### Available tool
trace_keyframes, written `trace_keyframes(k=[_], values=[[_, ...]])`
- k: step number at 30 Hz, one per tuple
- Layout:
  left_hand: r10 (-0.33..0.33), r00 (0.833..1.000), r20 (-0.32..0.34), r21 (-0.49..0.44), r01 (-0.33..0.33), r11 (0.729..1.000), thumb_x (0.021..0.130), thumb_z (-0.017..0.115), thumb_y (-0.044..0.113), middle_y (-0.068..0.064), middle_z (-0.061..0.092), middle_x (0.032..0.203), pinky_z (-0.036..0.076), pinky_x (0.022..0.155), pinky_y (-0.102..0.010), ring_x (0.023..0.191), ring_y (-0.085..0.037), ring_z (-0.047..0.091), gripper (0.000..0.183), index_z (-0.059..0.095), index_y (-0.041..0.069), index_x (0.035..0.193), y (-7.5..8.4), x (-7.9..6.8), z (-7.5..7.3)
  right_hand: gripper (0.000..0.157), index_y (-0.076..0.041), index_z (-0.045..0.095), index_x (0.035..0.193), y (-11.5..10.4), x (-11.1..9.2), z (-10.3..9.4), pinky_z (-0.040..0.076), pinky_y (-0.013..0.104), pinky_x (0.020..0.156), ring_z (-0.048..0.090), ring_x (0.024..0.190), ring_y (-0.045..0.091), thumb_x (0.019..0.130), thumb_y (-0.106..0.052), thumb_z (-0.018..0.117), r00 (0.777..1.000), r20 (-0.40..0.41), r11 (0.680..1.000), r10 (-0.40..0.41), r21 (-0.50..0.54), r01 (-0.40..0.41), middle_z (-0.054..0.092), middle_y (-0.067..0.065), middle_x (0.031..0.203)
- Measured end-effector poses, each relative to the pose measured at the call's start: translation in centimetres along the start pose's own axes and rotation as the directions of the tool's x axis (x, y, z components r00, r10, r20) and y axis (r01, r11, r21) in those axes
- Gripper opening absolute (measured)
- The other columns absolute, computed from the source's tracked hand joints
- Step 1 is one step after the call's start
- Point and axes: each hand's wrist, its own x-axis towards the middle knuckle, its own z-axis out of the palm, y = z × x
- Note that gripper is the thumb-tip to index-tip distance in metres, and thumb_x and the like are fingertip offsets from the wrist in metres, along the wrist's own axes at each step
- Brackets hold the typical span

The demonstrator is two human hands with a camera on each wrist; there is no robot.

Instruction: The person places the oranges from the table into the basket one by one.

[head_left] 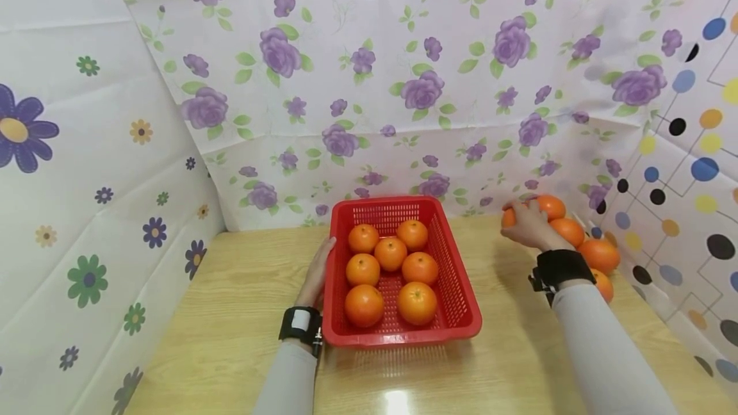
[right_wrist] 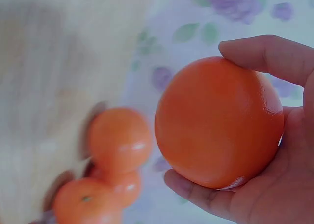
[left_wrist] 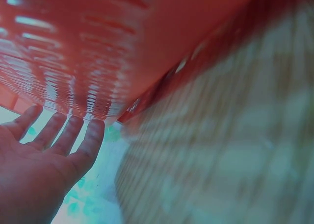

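Observation:
A red plastic basket [head_left: 403, 340] with slotted sides stands mid-table and holds several oranges [head_left: 418, 303], spaced apart in rough rows. My left hand [head_left: 316, 277] lies along the basket's left side. In the left wrist view, its fingers [left_wrist: 68, 136] are extended and spread at the slotted wall. Over at the back right, my right hand [head_left: 529, 226] grips an orange [right_wrist: 216, 123] between thumb and fingers. That orange looks lifted off the table in the right wrist view. Several loose oranges [head_left: 599, 255] are clustered beside and behind the right hand.
The wooden table [head_left: 248, 312] meets a flowered cloth wall [head_left: 357, 114] at the back. A dotted cloth [head_left: 680, 210] closes the right side, close to the loose oranges. Another cloth [head_left: 115, 165] with flowers bounds the left.

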Motion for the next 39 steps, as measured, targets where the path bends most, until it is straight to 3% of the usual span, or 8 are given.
trace_keyframes(k=[1, 2, 8, 14, 26, 30, 35, 39], values=[[0.002, 1.0, 0.001, -0.001, -0.002, 1.0, 0.111, 0.042, 0.049, -0.009, 0.037, 0.163, 0.036, 0.118, -0.054, 0.146, -0.032, 0.039, 0.062, 0.028, 0.021, 0.164, 0.0, 0.0, 0.0, 0.056, 0.006, 0.043, 0.139, -0.5, 0.2, -0.3, 0.038, 0.075, 0.092, 0.035, 0.116, 0.062, 0.094, -0.021, 0.064, 0.998, -0.044, 0.987, 0.041, 0.158, -0.033, 0.028, 0.047, 0.138], [0.006, 1.0, 0.004, -0.002, -0.006, 1.0, 0.111, 0.042, 0.048, -0.009, 0.037, 0.163, 0.036, 0.119, -0.054, 0.147, -0.032, 0.039, 0.062, 0.028, 0.02, 0.164, 0.0, 0.0, 0.0, 0.058, 0.005, 0.044, 0.139, -1.0, 0.3, -0.6, 0.039, 0.074, 0.091, 0.037, 0.115, 0.063, 0.092, -0.021, 0.066, 0.998, -0.055, 0.985, 0.036, 0.17, -0.026, 0.028, 0.047, 0.138], [0.013, 1.0, 0.008, -0.02, -0.012, 1.0, 0.111, 0.043, 0.049, -0.01, 0.036, 0.163, 0.033, 0.12, -0.055, 0.148, -0.032, 0.037, 0.063, 0.027, 0.019, 0.165, 0.0, -0.2, 0.1, 0.057, 0.003, 0.047, 0.139, -4.1, -0.3, -2.8, 0.043, 0.062, 0.083, 0.043, 0.108, 0.055, 0.092, -0.021, 0.07, 0.994, -0.104, 0.985, -0.023, 0.167, 0.041, 0.036, 0.043, 0.13], [0.012, 1.0, -0.011, -0.013, -0.012, 1.0, 0.11, 0.044, 0.05, -0.011, 0.035, 0.164, 0.033, 0.12, -0.054, 0.148, -0.032, 0.037, 0.065, 0.026, 0.02, 0.165, -0.1, -0.2, 0.0, 0.057, 0.001, 0.047, 0.141, -7.1, -0.8, -4.2, 0.041, 0.063, 0.086, 0.044, 0.111, 0.054, 0.094, -0.019, 0.071, 0.991, -0.109, 0.976, -0.082, 0.195, 0.102, 0.035, 0.042, 0.135], [0.031, 0.999, -0.014, 0.017, -0.031, 0.999, 0.113, 0.038, 0.043, -0.012, 0.032, 0.166, 0.031, 0.122, -0.054, 0.15, -0.033, 0.035, 0.062, 0.022, 0.016, 0.166, 0.0, 0.1, -0.2, 0.055, -0.004, 0.05, 0.142, -13.5, -0.8, -4.7, 0.049, 0.051, 0.079, 0.048, 0.109, 0.05, 0.094, -0.017, 0.072, 0.977, -0.089, 0.962, -0.193, 0.178, 0.206, 0.039, 0.034, 0.135], [0.036, 0.999, -0.005, 0.007, -0.036, 0.999, 0.113, 0.038, 0.044, -0.013, 0.034, 0.165, 0.032, 0.121, -0.053, 0.149, -0.033, 0.036, 0.062, 0.023, 0.016, 0.166, -0.1, 0.1, -0.2, 0.055, -0.005, 0.05, 0.143, -15.2, -0.8, -4.2, 0.05, 0.053, 0.083, 0.046, 0.116, 0.052, 0.095, -0.017, 0.073, 0.974, -0.058, 0.957, -0.221, 0.178, 0.227, 0.038, 0.034, 0.138], [0.02, 1.0, 0.011, -0.024, -0.019, 1.0, 0.111, 0.041, 0.05, -0.011, 0.041, 0.161, 0.04, 0.116, -0.049, 0.145, -0.031, 0.041, 0.063, 0.029, 0.019, 0.164, -0.3, 0.0, -0.1, 0.051, -0.008, 0.052, 0.141, -16.8, -0.9, -3.6, 0.047, 0.065, 0.096, 0.038, 0.13, 0.058, 0.096, -0.017, 0.074, 0.967, -0.012, 0.95, -0.253, 0.186, 0.251, 0.035, 0.033, 0.145], [0.01, 1.0, 0.024, -0.034, -0.009, 0.999, 0.11, 0.043, 0.051, -0.009, 0.042, 0.16, 0.042, 0.115, -0.048, 0.145, -0.03, 0.042, 0.064, 0.029, 0.02, 0.164, -0.4, 0.0, 0.0, 0.051, -0.006, 0.053, 0.14, -17.6, -1.0, -3.3, 0.043, 0.069, 0.101, 0.038, 0.132, 0.059, 0.095, -0.015, 0.074, 0.96, -0.008, 0.943, -0.281, 0.181, 0.278, 0.035, 0.034, 0.145]])
